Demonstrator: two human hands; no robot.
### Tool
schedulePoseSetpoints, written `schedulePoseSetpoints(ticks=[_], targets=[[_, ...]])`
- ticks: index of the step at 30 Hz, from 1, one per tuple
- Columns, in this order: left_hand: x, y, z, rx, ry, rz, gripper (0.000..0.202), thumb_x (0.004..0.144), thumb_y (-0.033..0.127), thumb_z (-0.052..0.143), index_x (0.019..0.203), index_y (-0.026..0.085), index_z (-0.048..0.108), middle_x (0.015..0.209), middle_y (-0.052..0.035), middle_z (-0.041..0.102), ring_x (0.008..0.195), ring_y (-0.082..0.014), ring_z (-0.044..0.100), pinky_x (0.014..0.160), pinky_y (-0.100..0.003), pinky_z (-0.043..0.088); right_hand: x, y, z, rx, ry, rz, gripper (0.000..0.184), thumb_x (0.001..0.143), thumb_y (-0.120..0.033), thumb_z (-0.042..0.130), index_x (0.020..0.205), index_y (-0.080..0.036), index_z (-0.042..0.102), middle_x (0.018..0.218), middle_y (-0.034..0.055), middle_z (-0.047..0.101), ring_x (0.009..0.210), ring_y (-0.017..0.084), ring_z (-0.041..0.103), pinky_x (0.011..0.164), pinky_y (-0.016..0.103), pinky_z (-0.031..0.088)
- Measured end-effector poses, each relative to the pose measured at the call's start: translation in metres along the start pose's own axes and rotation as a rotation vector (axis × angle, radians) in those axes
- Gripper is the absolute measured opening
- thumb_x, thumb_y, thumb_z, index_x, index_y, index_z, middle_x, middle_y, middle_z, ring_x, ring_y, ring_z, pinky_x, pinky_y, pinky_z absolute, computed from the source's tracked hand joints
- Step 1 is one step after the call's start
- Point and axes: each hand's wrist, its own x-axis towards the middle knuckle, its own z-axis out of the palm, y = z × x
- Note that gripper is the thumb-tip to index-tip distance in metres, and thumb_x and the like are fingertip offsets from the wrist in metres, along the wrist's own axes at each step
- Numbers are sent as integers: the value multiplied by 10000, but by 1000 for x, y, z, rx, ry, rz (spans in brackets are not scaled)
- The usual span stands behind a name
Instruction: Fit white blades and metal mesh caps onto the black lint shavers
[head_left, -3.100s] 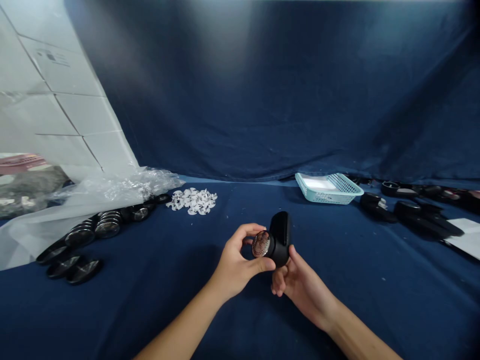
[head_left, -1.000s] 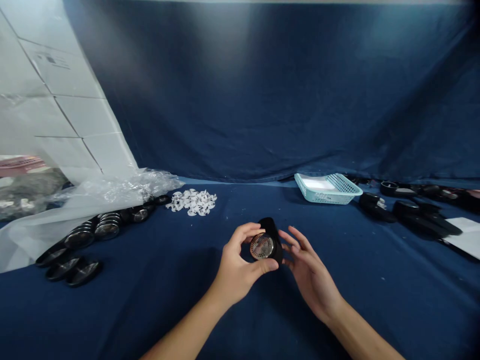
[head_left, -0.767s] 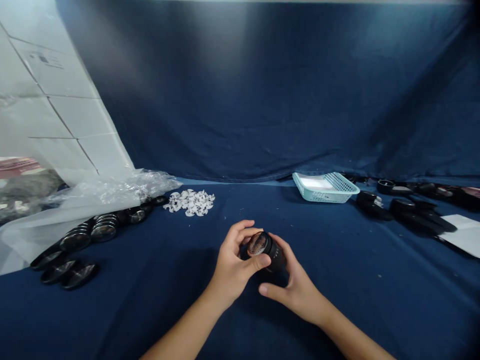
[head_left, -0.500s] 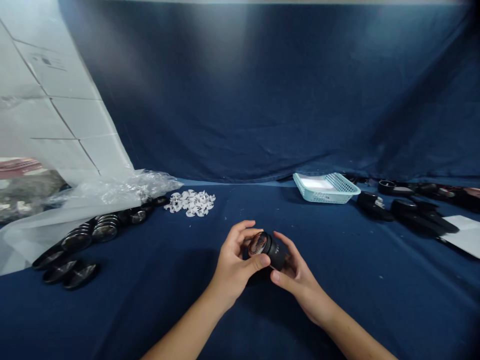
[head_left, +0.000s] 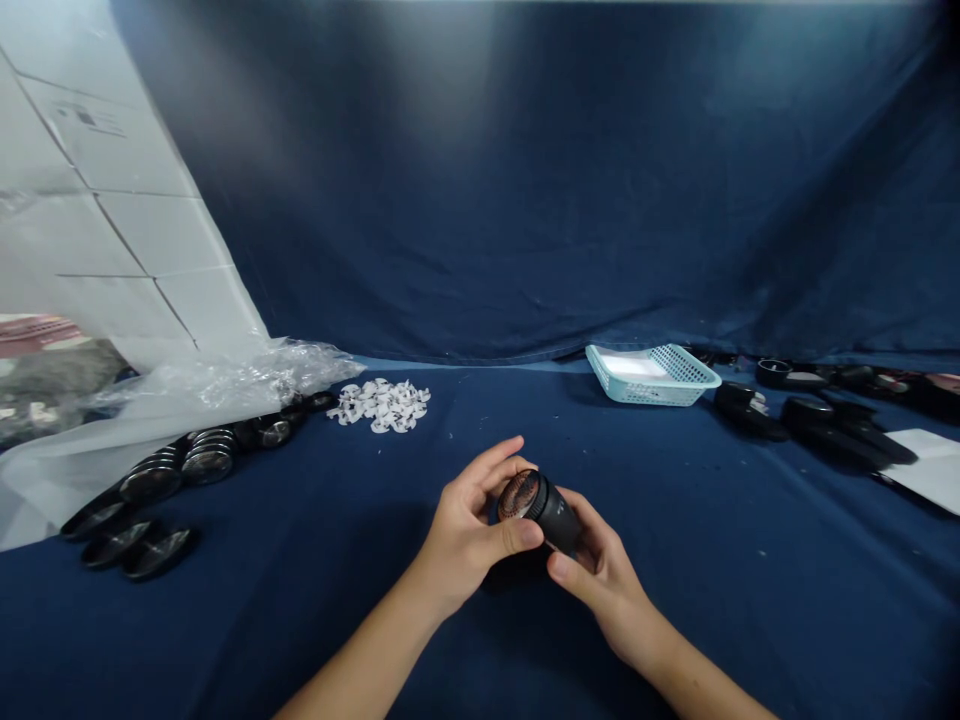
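Note:
Both hands hold a small black device (head_left: 551, 512) with a round perforated copper-coloured metal head, just above the blue cloth. My left hand (head_left: 469, 525) pinches the round head between thumb and fingers. My right hand (head_left: 592, 570) wraps around the black body from below and the right. The device lies tilted, its head pointing up and left.
Round black caps (head_left: 161, 475) lie in rows at the left beside a clear plastic bag (head_left: 172, 395). A heap of small white pieces (head_left: 382, 403) sits behind them. A pale blue basket (head_left: 652, 373) and more black devices (head_left: 817, 420) with white paper (head_left: 930, 465) are at the right.
The right hand, open beside the device a second ago, has closed round its body. The device has tipped from upright to lying tilted and has sunk closer to the cloth.

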Motion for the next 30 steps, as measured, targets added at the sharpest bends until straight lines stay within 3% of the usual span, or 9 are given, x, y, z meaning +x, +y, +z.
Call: schedulePoseSetpoints(ticks=[14,21,24,30], targets=[[-1,0,1,4,-31,19,680,653,264,841,1272,230,562,1109,-64,637,1017,-218,601,926,-346,430,2,-4,-1,-9,-26,-16,516,734,-468,737,1180,-254,592,1141,84,654,1059,276,595,964,403,406],[3,-14,3,127,204,-104,646,686,336,810,1255,194,540,1101,-100,657,1045,-253,605,916,-380,438,5,0,-2,-128,149,56,418,794,-476,678,1119,-219,622,1111,82,672,1078,281,589,945,386,446],[6,-18,0,217,188,-124,697,655,354,826,1262,194,524,1078,-100,657,1008,-248,610,869,-372,453,6,2,-5,-161,224,82,434,803,-484,669,1132,-213,592,1105,82,670,1076,278,587,946,391,448],[6,-21,-4,362,102,-133,684,625,346,840,1237,230,560,1126,-87,615,961,-226,605,839,-364,465,8,4,-8,-188,227,96,377,872,-528,555,1115,-243,598,1130,50,653,1142,263,537,1013,387,379]])
